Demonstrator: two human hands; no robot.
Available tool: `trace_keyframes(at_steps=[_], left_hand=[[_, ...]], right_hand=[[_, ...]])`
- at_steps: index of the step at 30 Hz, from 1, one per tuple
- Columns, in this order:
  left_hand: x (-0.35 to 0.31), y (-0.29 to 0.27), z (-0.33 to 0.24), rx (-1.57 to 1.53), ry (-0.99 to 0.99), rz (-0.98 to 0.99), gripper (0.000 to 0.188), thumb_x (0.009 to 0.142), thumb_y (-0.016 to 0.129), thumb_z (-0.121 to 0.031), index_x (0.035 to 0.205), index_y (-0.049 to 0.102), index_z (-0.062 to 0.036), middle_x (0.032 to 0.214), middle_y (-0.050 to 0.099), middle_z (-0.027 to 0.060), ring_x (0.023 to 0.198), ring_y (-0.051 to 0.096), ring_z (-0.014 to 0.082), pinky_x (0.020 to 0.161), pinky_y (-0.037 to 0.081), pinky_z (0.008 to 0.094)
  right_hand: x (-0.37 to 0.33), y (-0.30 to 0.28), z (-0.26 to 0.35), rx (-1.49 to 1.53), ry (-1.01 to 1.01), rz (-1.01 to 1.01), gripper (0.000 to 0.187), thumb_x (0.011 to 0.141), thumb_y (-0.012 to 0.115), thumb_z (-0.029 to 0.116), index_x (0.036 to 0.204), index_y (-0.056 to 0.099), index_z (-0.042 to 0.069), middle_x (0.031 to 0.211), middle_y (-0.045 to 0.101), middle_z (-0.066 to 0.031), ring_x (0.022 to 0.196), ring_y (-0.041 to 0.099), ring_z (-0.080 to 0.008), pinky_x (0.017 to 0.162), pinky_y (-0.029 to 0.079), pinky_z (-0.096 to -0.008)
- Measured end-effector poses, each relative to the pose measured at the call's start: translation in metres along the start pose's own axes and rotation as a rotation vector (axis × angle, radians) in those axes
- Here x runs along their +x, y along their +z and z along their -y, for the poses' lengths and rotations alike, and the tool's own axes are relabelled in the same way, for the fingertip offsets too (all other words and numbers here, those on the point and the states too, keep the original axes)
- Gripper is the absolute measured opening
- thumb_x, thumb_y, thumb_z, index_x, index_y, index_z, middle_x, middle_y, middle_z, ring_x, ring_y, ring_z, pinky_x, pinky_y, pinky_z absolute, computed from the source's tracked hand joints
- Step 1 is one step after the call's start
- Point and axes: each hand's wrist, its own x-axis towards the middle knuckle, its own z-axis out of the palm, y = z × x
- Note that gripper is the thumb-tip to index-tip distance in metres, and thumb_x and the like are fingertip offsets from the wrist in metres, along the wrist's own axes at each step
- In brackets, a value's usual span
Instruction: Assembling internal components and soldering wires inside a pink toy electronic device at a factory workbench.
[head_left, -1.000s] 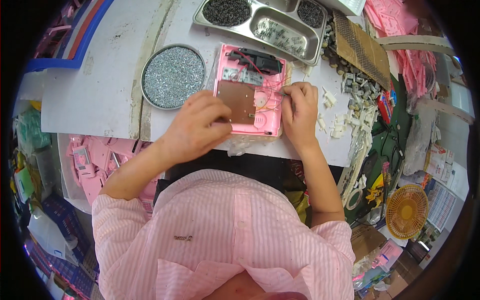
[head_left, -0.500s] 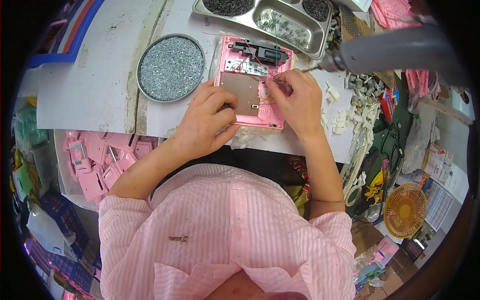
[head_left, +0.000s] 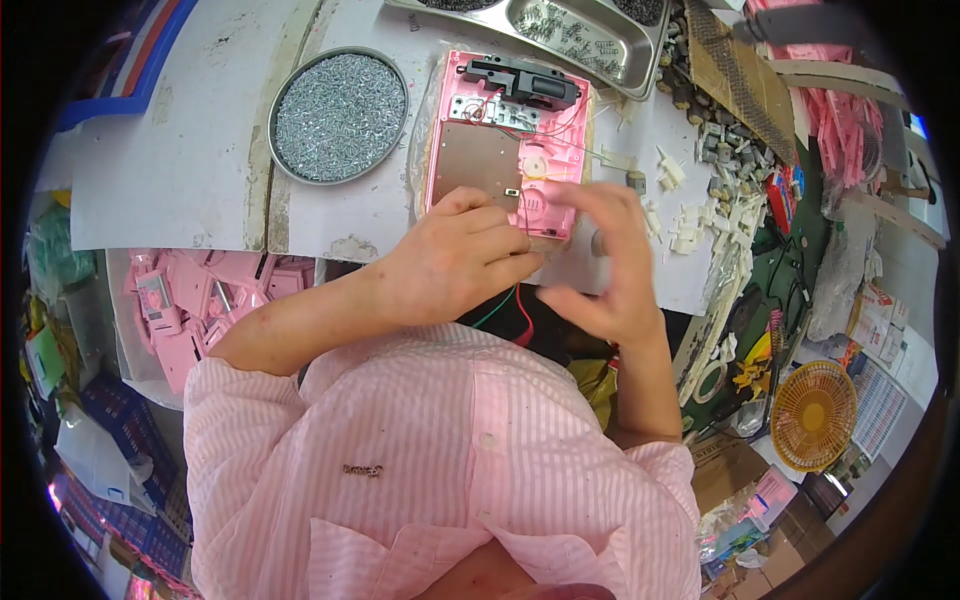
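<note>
A pink plastic casing (head_left: 437, 160) lies open on the table. Inside it sit a black mechanism (head_left: 520, 82), a metal plate (head_left: 495, 112), a brown board (head_left: 475, 160) and thin red and green wires (head_left: 545, 130). At its lower edge is my left hand (head_left: 450, 262), fingers curled and pinched around wires; a red wire (head_left: 522, 318) and a green one hang below them. To the right, my right hand (head_left: 625, 270) holds nothing, its thumb and fingers spread and slightly blurred, close to the casing's lower right corner.
A round tray of small metal screws (head_left: 340, 115) stands left of the casing. Behind is a metal compartment tray (head_left: 590, 60) with springs. White plastic parts (head_left: 690, 235) lie at right, below a grey tool (head_left: 800, 25). A bin of pink parts (head_left: 180, 310) sits at lower left.
My right hand has let go of the wires inside the casing and moved down and right, opening. My left hand has shifted right to the lower edge. The grey tool has swung up and away.
</note>
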Motion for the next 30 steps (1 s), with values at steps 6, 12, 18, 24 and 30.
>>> trace_keyframes(at_steps=[6, 12, 18, 24, 30], left_hand=[[-0.014, -0.015, 0.009, 0.037, -0.075, -0.105, 0.020, 0.076, 0.079, -0.013, 0.094, 0.071, -0.0090, 0.088, 0.066, 0.0029, 0.075, 0.062, 0.0189, 0.072, 0.045, 0.0357], [-0.035, -0.030, 0.011, 0.092, -0.490, -0.142, 0.011, 0.081, 0.075, -0.005, 0.082, 0.064, -0.0057, 0.077, 0.059, 0.0081, 0.067, 0.062, 0.0274, 0.056, 0.045, 0.0397], [-0.055, -0.025, -0.013, 0.093, -0.512, 0.112, 0.012, 0.085, 0.070, -0.009, 0.082, 0.059, -0.0051, 0.076, 0.054, 0.0100, 0.067, 0.060, 0.0316, 0.059, 0.048, 0.0437], [-0.046, -0.062, -0.006, -0.149, -0.484, 0.363, 0.017, 0.087, 0.071, -0.014, 0.099, 0.064, -0.0051, 0.085, 0.058, 0.0123, 0.079, 0.063, 0.0320, 0.069, 0.051, 0.0436], [-0.039, -0.051, 0.035, -0.172, -0.325, 0.066, 0.016, 0.087, 0.072, -0.014, 0.099, 0.066, -0.0071, 0.091, 0.058, 0.0106, 0.079, 0.062, 0.0315, 0.067, 0.051, 0.0425]], right_hand=[[-0.007, 0.023, -0.018, -0.320, -0.047, 0.057, 0.046, 0.076, 0.078, 0.043, 0.106, 0.074, 0.009, 0.106, 0.062, -0.0066, 0.104, 0.051, -0.0303, 0.093, 0.040, -0.0440], [0.005, 0.023, 0.008, -0.200, -0.028, 0.026, 0.038, 0.074, 0.080, 0.025, 0.108, 0.072, 0.011, 0.107, 0.063, -0.0044, 0.104, 0.052, -0.0290, 0.097, 0.038, -0.0472], [0.018, 0.082, 0.018, -0.406, -0.003, -0.075, 0.026, 0.074, 0.078, 0.022, 0.097, 0.069, 0.013, 0.099, 0.060, 0.0002, 0.102, 0.050, -0.0273, 0.094, 0.034, -0.0499], [0.018, 0.089, 0.008, -0.425, -0.041, -0.107, 0.024, 0.074, 0.079, 0.024, 0.094, 0.069, 0.015, 0.095, 0.058, -0.0005, 0.098, 0.050, -0.0261, 0.092, 0.033, -0.0489], [0.036, 0.011, -0.004, -0.090, -0.050, -0.060, 0.021, 0.075, 0.079, 0.014, 0.094, 0.072, 0.009, 0.092, 0.067, -0.0034, 0.088, 0.059, -0.0222, 0.087, 0.043, -0.0403]])
